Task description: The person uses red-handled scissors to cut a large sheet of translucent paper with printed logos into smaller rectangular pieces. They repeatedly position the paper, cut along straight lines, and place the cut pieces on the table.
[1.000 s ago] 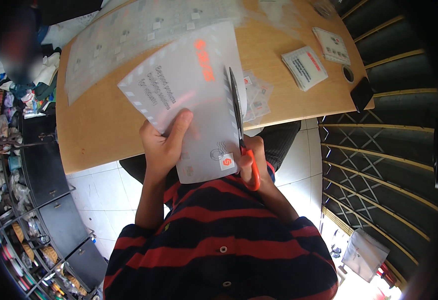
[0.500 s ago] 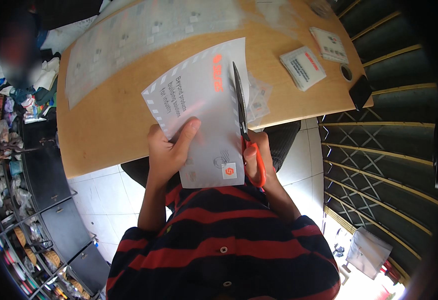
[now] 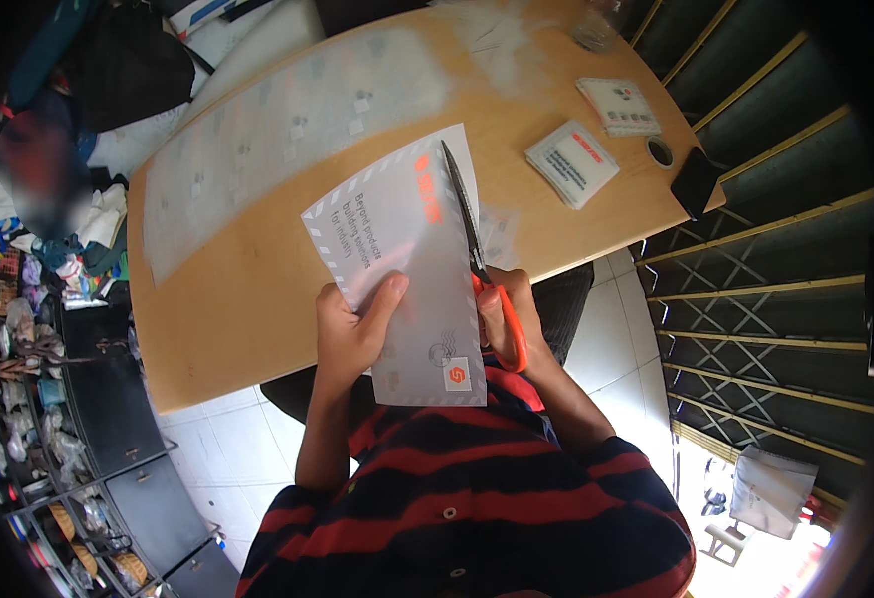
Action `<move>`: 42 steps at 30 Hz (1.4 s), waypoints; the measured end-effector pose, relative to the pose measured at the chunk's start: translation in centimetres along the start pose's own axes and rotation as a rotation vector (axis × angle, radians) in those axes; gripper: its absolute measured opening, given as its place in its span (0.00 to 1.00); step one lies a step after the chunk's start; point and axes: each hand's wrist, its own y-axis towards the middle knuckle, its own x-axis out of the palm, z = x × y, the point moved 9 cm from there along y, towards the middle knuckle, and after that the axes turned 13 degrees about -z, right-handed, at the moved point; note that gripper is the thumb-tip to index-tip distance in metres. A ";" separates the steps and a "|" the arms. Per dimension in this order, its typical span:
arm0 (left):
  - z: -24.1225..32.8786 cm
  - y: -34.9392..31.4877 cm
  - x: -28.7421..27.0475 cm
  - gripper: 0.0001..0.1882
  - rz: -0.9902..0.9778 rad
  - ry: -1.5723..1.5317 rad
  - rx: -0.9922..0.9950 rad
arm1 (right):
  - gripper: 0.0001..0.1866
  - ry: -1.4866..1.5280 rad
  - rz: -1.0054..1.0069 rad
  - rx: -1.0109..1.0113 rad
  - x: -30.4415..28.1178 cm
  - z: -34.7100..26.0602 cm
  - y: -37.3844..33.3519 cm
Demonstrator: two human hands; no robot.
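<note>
My left hand [image 3: 359, 324] pinches a greyish translucent printed sheet [image 3: 397, 259] by its left edge, thumb on top and fingers beneath. The sheet carries orange and dark print and a striped border, and it is held up over the table's near edge. In my right hand [image 3: 507, 309] is a pair of scissors [image 3: 502, 314] with orange handles. Their dark blades lie along the sheet's right side, tips pointing away from me toward its far edge. Part of the lower blade is hidden by the sheet.
On the wooden table [image 3: 227, 329] lies a long translucent printed sheet [image 3: 287, 130]. At the right are a stack of cut cards [image 3: 572, 164], another card pile [image 3: 619, 107], a tape roll [image 3: 659, 151] and a black phone [image 3: 695, 183]. A folding metal gate [image 3: 756, 309] stands right, crowded shelves [image 3: 48, 439] left.
The sheet and both hands have shifted lower in view, as has the table's near left edge. The scissors stay along the sheet's right side, in my right hand.
</note>
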 end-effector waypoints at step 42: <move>1.7 14.8 -7.5 0.14 -0.420 0.228 -0.165 | 0.43 -0.131 -0.371 0.103 -2.5 1.7 1.3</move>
